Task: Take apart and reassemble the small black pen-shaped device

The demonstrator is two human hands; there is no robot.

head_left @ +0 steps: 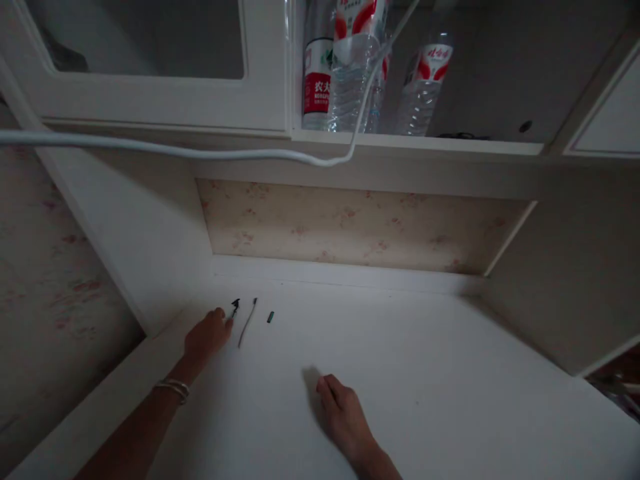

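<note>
the person's left hand [207,331] reaches over the far left part of the broad, smooth white worktop [425,347], its fingers closed in a pinch on the near end of a small, slender black item with a hooked dark head [235,305]. that head points away from the person; whether the item is lifted or touches the surface, i cannot tell. two thin, pale bracelets [174,385] ring the left wrist.

just to the right of the pinched item lies a long, thin, pale stick-like piece with a dark tip [247,323], its tip at the far end and its tail slanting back toward the person. beside it, a little further right and apart from it, lies a short, dark green, narrow rectangular piece [271,317]. the three sit close together in a loose row.

the right hand [344,412] is nearer the person, toward the middle, with its fingers curled inward and a shadow at its left; whether anything is tucked inside them, i cannot tell. it is well apart from the small pieces.

behind the worktop runs a strip of cream wallpaper with pinkish flowers [320,223]. above it, clear plastic bottles with red-and-white labels [355,73] stand on a white cabinet shelf [475,145], and a thick white cable [240,155] crosses in front.
</note>
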